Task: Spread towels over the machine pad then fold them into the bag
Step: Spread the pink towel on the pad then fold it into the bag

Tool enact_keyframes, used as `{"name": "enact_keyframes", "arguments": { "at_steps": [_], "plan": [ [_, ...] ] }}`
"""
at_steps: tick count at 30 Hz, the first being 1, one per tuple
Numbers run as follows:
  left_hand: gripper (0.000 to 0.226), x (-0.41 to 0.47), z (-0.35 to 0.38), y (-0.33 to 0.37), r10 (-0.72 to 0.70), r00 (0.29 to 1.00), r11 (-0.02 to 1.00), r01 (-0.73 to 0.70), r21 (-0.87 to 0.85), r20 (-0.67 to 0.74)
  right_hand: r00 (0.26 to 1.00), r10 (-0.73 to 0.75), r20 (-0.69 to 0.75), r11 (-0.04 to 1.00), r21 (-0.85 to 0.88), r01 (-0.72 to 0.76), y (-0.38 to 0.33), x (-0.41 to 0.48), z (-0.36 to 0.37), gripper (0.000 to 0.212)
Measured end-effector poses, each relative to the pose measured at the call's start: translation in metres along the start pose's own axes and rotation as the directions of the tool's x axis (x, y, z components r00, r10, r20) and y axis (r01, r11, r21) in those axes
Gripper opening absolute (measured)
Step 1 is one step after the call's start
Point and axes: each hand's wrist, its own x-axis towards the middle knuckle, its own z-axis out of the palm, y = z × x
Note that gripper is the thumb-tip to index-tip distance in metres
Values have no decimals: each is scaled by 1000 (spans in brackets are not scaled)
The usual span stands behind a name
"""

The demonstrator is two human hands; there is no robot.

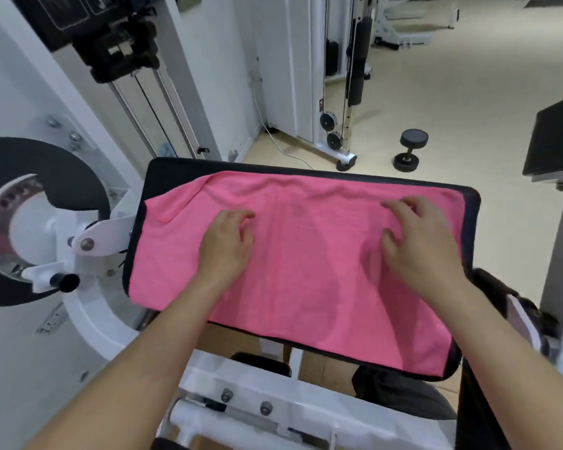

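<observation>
Pink towel (306, 271) lies spread over the black machine pad (173, 172), its far left corner folded over. Left hand (225, 246) and right hand (420, 243) rest on it, fingers loosely bent, grasping nothing.

Beige floor (468, 102) bears a dumbbell (410, 151) beside white cable machines (306, 76).

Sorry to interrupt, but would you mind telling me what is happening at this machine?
A person is laying a pink towel over the black machine pad. Both the left hand and right hand rest on it with loosely bent fingers, apparently smoothing it. The towel covers most of the pad, though its far left corner is folded over.
</observation>
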Motion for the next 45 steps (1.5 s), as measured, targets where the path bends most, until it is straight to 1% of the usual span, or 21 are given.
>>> {"name": "enact_keyframes", "arguments": {
  "at_steps": [2, 5, 7, 9, 14, 17, 20, 23, 25, 27, 28, 30, 31, 33, 35, 38, 39, 41, 43, 44, 45],
  "plan": [
    [36, -12, -13, -25, -35, 999, 999, 35, 33, 17, 982, -47, 181, 999, -11, 50, -25, -13, 15, 49],
    [40, -16, -34, -59, -80, 997, 994, 78, 82, 20, 924, -94, 370, 991, -58, 123, -62, -30, 39, 55],
    [42, -10, -46, -78, -105, 994, 990, 104, 97, 7, 890, -109, 443, 980, -103, 171, -83, -40, 54, 59],
    [46, 2, -53, -96, -126, 992, 987, 125, 101, 1, 883, -73, 463, 973, -163, 165, -101, -47, 65, 59],
    [46, 33, -55, -127, -162, 987, 976, 160, 145, 0, 921, 79, 382, 942, -332, 57, -124, -51, 88, 54],
    [33, 50, -55, -139, -168, 985, 968, 171, 182, -35, 926, 128, 355, 934, -357, 8, -130, -51, 98, 55],
    [26, 73, -63, -139, -93, 991, 974, 110, 198, -93, 926, 161, 341, 921, -389, -17, -134, -51, 104, 57],
    [28, 107, -77, -136, -50, 982, 983, 81, 165, -183, 932, 166, 323, 919, -393, -28, -135, -48, 103, 57],
    [28, 131, -82, -136, -47, 979, 987, 76, 139, -199, 930, 165, 328, 917, -398, -22, -134, -45, 101, 57],
    [33, 144, -83, -137, -81, 980, 996, 86, 20, -181, 924, 169, 344, 911, -412, -14, -133, -43, 99, 57],
    [45, 145, -82, -139, -94, 982, 994, 85, -63, -161, 921, 171, 349, 909, -416, -12, -133, -42, 99, 57],
    [66, 134, -83, -141, -81, 988, 982, 56, -182, -132, 917, 177, 357, 907, -422, -10, -133, -41, 98, 59],
    [68, 120, -84, -142, -69, 990, 977, 41, -211, -125, 914, 185, 361, 905, -425, -16, -132, -41, 98, 60],
    [56, 77, -84, -147, -87, 991, 967, 59, -246, -104, 916, 186, 356, 908, -418, -22, -131, -42, 98, 62],
    [40, 17, -77, -155, -152, 985, 967, 132, -216, -78, 913, 186, 363, 911, -411, -22, -131, -44, 98, 64],
    [38, -63, -62, -172, -335, 941, 937, 328, -119, -46, 902, 209, 378, 933, -354, -68, -127, -50, 97, 68],
    [41, -78, -58, -177, -407, 913, 908, 400, -126, -31, 899, 210, 385, 946, -313, -87, -124, -53, 98, 71],
    [43, -87, -56, -185, -478, 878, 865, 468, -180, -16, 918, 172, 358, 979, -168, -118, -117, -60, 98, 75],
    [37, -80, -60, -188, -508, 860, 847, 489, -207, -47, 956, 168, 240, 986, -22, -168, -109, -67, 94, 68],
    [34, -74, -62, -188, -532, 845, 835, 512, -200, -56, 964, 211, 163, 975, 36, -220, -105, -71, 90, 60],
    [32, -70, -63, -187, -560, 827, 819, 543, -185, -56, 947, 305, 101, 943, 106, -315, -100, -77, 87, 52]
  ]
}}
